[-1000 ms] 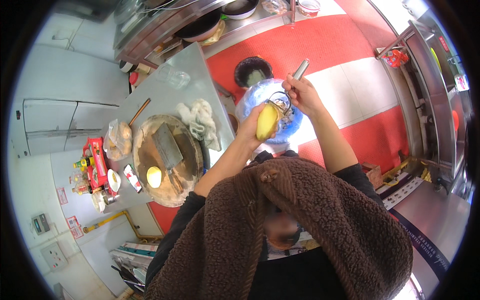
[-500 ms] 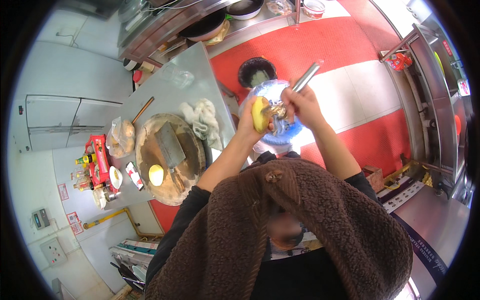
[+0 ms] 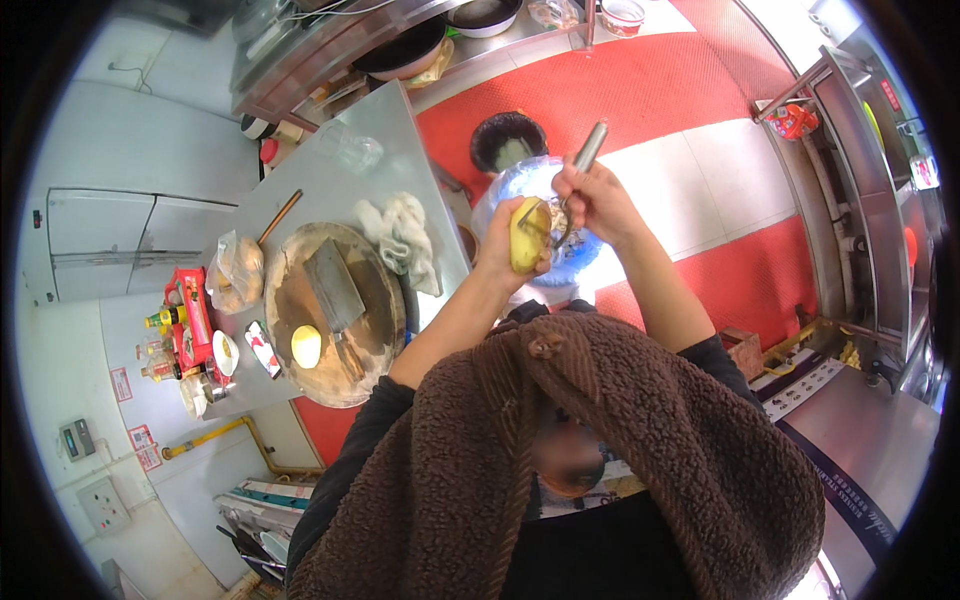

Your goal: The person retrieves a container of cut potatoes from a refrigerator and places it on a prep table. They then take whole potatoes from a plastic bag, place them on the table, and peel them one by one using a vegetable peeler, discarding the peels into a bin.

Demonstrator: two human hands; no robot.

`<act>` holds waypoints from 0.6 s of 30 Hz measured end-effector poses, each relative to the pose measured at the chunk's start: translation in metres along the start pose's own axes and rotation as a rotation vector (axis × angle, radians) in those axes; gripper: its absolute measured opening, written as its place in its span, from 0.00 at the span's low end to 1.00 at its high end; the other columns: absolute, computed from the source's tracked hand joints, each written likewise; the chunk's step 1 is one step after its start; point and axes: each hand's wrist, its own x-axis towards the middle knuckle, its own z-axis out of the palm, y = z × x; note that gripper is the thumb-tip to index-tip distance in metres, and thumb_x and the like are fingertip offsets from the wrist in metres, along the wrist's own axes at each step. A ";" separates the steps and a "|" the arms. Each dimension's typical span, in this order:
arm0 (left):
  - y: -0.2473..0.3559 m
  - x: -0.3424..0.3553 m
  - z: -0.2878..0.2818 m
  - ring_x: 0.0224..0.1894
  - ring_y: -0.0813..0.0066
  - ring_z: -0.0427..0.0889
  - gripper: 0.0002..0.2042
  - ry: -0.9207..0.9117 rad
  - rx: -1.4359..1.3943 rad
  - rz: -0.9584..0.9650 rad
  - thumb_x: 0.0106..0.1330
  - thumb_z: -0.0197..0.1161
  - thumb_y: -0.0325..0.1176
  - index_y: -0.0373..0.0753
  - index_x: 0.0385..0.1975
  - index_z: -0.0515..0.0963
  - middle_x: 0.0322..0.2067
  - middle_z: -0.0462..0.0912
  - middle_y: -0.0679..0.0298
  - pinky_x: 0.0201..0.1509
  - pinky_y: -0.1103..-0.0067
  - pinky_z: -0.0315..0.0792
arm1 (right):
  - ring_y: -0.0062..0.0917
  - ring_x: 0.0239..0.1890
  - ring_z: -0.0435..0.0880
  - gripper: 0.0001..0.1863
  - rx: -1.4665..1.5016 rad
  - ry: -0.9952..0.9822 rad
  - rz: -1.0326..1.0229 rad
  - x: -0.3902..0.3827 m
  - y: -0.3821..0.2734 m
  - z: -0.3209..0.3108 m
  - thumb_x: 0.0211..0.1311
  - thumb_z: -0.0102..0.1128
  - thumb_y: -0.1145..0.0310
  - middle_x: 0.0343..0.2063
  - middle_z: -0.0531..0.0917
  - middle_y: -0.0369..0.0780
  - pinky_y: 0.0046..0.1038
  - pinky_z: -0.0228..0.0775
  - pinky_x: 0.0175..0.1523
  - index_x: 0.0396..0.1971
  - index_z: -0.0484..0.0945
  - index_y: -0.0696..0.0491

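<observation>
My left hand (image 3: 497, 250) is closed round a yellow, partly peeled potato (image 3: 524, 245). In my right hand (image 3: 598, 203) is a peeler (image 3: 592, 146) with a thick metal handle pointing up and away. Its blade end lies against the potato's right side. Both hands are above a bin lined with a bluish plastic bag (image 3: 585, 265), where scraps that look like peelings show. Just beyond the bag, a black basin (image 3: 483, 148) on the floor holds pale pieces.
On the metal table to the left, a round chopping block (image 3: 285, 285) carries a cleaver (image 3: 332, 280) and a peeled potato (image 3: 306, 346). A whitish cloth (image 3: 408, 228), a bagged lot of brownish items (image 3: 237, 275) and a red basket (image 3: 190, 300) are around it. Metal shelving (image 3: 330, 58) stands beyond.
My right hand has swung the peeler in towards the potato, and its blade end now touches it. The potato has turned more upright in my left hand, showing more peeled surface.
</observation>
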 end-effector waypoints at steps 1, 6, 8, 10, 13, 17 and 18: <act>0.000 -0.004 -0.002 0.16 0.69 0.71 0.21 0.011 0.010 -0.030 0.60 0.45 0.53 0.40 0.30 0.73 0.20 0.73 0.59 0.14 0.79 0.64 | 0.11 0.13 0.69 0.08 0.033 0.049 -0.009 0.004 -0.001 -0.005 0.63 0.52 0.66 0.22 0.74 0.35 0.15 0.68 0.15 0.32 0.66 0.54; -0.002 -0.021 -0.009 0.18 0.69 0.71 0.24 -0.189 0.055 -0.055 0.60 0.46 0.57 0.40 0.38 0.72 0.24 0.73 0.58 0.15 0.79 0.63 | 0.16 0.16 0.72 0.08 -0.313 0.261 -0.122 0.025 0.007 -0.034 0.62 0.53 0.68 0.21 0.73 0.36 0.20 0.73 0.20 0.32 0.66 0.55; -0.004 -0.024 -0.008 0.19 0.68 0.71 0.26 -0.233 0.011 -0.061 0.61 0.45 0.59 0.39 0.39 0.72 0.24 0.73 0.58 0.17 0.79 0.65 | 0.17 0.18 0.73 0.08 -0.640 0.493 -0.113 0.025 0.010 -0.038 0.61 0.54 0.70 0.21 0.73 0.36 0.20 0.73 0.22 0.32 0.66 0.56; -0.004 -0.023 -0.007 0.20 0.68 0.72 0.27 -0.166 -0.040 0.012 0.60 0.45 0.60 0.38 0.40 0.71 0.24 0.74 0.58 0.19 0.80 0.66 | 0.18 0.17 0.73 0.06 -0.743 0.427 -0.313 0.020 0.010 -0.035 0.62 0.50 0.72 0.20 0.73 0.38 0.20 0.71 0.18 0.33 0.63 0.56; -0.001 -0.015 -0.004 0.22 0.68 0.74 0.26 0.007 -0.025 0.103 0.60 0.46 0.58 0.39 0.39 0.72 0.25 0.75 0.58 0.21 0.79 0.67 | 0.18 0.15 0.73 0.07 -0.588 0.313 -0.425 0.007 0.002 -0.018 0.62 0.50 0.72 0.21 0.73 0.38 0.19 0.69 0.17 0.34 0.63 0.55; 0.004 -0.005 -0.009 0.22 0.66 0.76 0.22 0.065 -0.049 0.061 0.61 0.44 0.54 0.39 0.35 0.73 0.23 0.76 0.59 0.20 0.79 0.67 | 0.18 0.13 0.73 0.08 -0.203 0.042 -0.192 -0.013 -0.003 0.012 0.61 0.52 0.72 0.21 0.74 0.38 0.18 0.68 0.15 0.35 0.63 0.55; 0.004 -0.003 -0.011 0.21 0.66 0.76 0.22 -0.006 -0.053 0.056 0.60 0.43 0.53 0.39 0.33 0.73 0.22 0.76 0.59 0.19 0.79 0.66 | 0.18 0.13 0.73 0.09 -0.145 -0.016 -0.101 -0.017 -0.001 0.018 0.61 0.53 0.72 0.21 0.74 0.37 0.17 0.68 0.15 0.35 0.63 0.55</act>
